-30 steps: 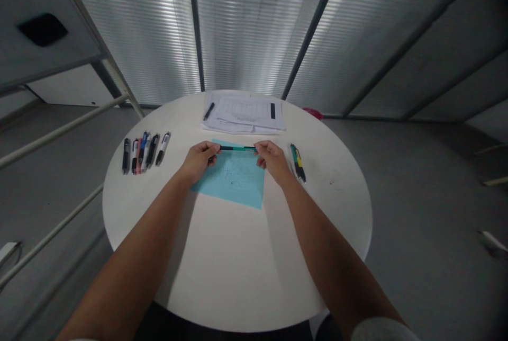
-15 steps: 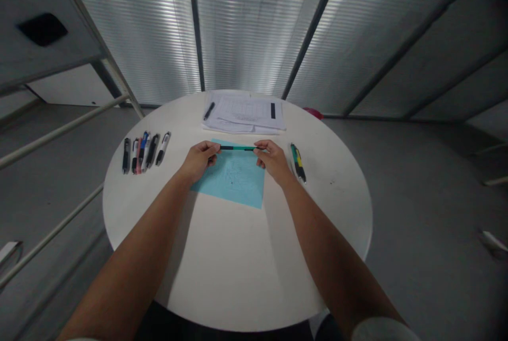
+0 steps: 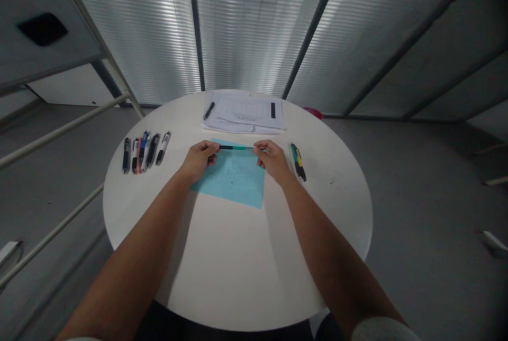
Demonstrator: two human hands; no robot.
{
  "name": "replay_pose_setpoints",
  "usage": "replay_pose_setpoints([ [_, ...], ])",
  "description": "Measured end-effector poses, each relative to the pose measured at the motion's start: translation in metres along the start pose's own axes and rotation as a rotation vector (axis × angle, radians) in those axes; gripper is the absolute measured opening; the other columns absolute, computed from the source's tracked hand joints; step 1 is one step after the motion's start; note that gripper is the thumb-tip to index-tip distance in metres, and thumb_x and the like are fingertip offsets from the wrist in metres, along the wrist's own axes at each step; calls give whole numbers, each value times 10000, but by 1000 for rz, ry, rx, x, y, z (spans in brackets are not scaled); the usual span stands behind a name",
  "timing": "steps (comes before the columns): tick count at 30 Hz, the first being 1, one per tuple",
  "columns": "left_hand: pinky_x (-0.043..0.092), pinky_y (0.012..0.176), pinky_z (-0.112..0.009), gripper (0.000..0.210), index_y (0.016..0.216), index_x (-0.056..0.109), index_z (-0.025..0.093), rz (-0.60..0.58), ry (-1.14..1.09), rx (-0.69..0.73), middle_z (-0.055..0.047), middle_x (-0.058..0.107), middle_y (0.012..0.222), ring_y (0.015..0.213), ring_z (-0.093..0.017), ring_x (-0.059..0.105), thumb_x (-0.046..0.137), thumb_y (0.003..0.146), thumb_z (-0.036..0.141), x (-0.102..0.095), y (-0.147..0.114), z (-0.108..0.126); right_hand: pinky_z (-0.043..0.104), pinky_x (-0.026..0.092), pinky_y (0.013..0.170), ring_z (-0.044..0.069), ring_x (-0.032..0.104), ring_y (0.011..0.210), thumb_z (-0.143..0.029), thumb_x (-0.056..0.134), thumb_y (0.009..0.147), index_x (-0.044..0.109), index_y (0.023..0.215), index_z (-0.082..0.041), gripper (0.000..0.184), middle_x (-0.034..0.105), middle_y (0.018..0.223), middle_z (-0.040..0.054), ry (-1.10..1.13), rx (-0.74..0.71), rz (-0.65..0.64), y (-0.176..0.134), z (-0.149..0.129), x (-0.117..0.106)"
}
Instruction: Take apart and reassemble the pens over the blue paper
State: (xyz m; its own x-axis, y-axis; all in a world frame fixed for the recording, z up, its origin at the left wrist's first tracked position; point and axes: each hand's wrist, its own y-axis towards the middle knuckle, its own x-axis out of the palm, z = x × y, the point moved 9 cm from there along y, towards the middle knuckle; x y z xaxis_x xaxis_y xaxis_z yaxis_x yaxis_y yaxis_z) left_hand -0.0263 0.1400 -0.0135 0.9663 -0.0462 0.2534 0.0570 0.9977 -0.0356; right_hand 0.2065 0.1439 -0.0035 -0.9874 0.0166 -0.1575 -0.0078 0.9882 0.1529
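Note:
A green and black pen [image 3: 238, 148] is stretched level between my two hands, above the far part of a light blue sheet of paper [image 3: 234, 182] with faint marks on it. My left hand [image 3: 200, 160] pinches the black end between thumb and fingers. At the other end, my right hand [image 3: 272, 159] is closed on the pen, its fingertips covering the tip. A greyish stretch shows on the pen beside the right fingers. To the right of that hand lie a green pen [image 3: 295, 154] and a yellow pen [image 3: 300, 163], side by side.
Several pens [image 3: 143, 153] lie in a row at the left of the round white table [image 3: 238, 256]. A stack of printed papers [image 3: 242, 110] with a black pen [image 3: 209, 111] on it is at the far edge. Metal rails [image 3: 67, 126] stand left of the table.
Both hands keep almost the same place. The pen's right part, green and black before, now shows a greyish stretch next to my right fingers.

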Motion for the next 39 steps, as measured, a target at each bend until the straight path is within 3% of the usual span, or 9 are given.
replay_pose_setpoints([
  [9,319,433,-207,208,732,602,138,22,-9,-17,-18,597,723,510,-63,478,748,697,283,0,-2,2,216,382,442,51,536,475,-381,688,704,635,938,-196,304,624,895,5,-9,0,-27,0,1,1],
  [21,325,440,-208,147,769,606,150,42,-11,-14,-28,610,733,513,-68,484,693,713,255,-2,0,0,230,399,476,77,514,489,-491,669,748,676,910,-195,337,635,765,1,-107,-14,-92,0,1,9],
  [28,331,432,-204,155,792,611,150,60,-6,-27,-32,617,742,503,-66,491,681,712,263,-2,-2,2,234,379,481,91,494,470,-519,629,780,653,810,-193,328,572,597,-27,-123,-30,-64,-1,-2,6],
  [39,382,447,-199,116,835,554,169,103,-96,-76,-32,635,762,498,-63,514,629,773,233,-6,-4,2,211,355,432,78,517,465,-531,621,765,614,799,-200,333,580,672,-26,-65,1,-29,0,0,3],
])
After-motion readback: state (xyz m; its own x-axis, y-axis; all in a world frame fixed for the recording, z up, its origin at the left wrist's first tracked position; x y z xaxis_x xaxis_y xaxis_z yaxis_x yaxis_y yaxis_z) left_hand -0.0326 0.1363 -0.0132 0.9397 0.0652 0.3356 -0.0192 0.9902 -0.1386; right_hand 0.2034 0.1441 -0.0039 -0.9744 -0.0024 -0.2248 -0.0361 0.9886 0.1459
